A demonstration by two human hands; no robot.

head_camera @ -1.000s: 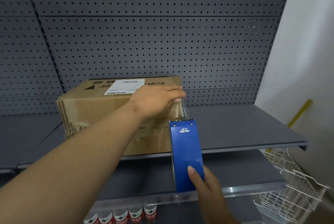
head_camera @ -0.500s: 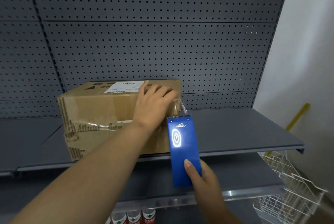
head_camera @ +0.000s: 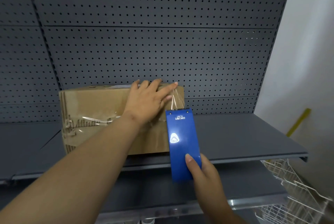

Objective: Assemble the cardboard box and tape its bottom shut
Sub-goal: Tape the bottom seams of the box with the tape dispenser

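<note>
Left hand flat, fingers spread and straight, arm stretched forward, right hand lower and nearer, thumb up, fingers curled in a grip

Lighting is dim to moderate and even, cool in tone, falling from above and from the near side. A hard white glare spot sits on the glossy face of the blue tape dispenser, washing out its logo. The clear tape and the taped seam on the cardboard box catch smaller glints. A soft shadow lies under the grey shelf lip. The white wall at right is brightest. Straight lines of the pegboard bow toward the edges. The wire basket, near right, is smeared and soft.
</note>
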